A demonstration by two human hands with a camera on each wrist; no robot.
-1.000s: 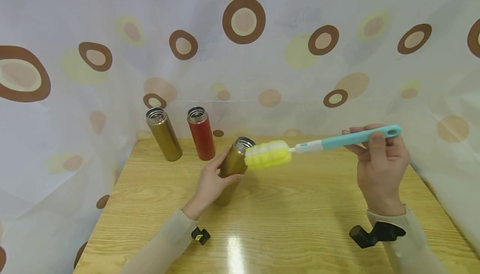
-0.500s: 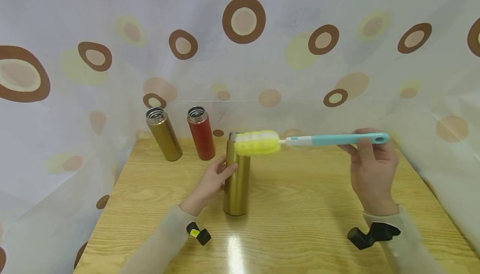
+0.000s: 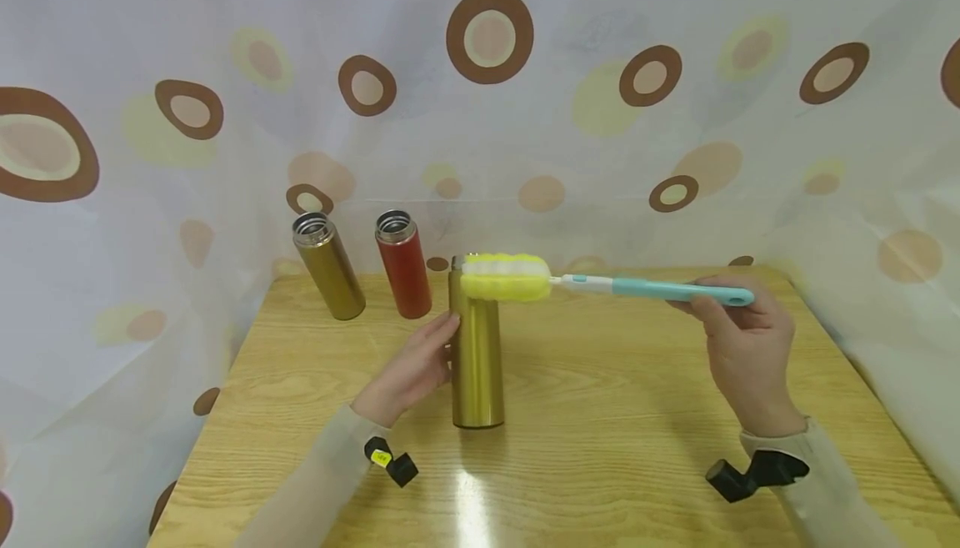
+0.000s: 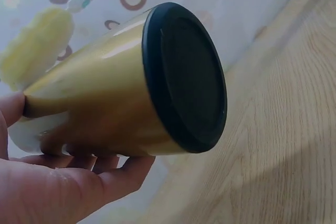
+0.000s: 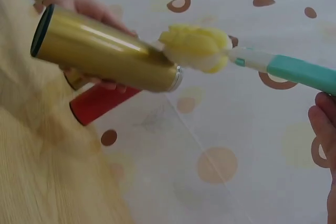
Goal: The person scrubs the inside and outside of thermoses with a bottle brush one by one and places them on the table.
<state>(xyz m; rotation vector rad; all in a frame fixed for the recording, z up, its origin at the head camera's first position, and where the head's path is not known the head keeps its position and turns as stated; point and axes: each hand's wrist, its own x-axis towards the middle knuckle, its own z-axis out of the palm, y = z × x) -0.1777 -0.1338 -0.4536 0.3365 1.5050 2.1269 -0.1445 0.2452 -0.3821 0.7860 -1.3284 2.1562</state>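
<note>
A gold steel bottle stands upright at the table's middle, and its black base shows in the left wrist view. I cannot tell whether the base touches the wood. My left hand holds the bottle's left side, thumb in front and fingers round the back. My right hand grips the teal handle of a bottle brush and keeps it nearly level. Its yellow sponge head lies against the bottle's open top.
A second gold bottle and a red bottle stand open at the back left of the wooden table. A spotted curtain closes in the back and both sides. Black camera mounts sit on both wrists.
The gold bottle went from tilted to upright and moved a little forward. The brush swung left and down, and its sponge now lies at the bottle's mouth.
</note>
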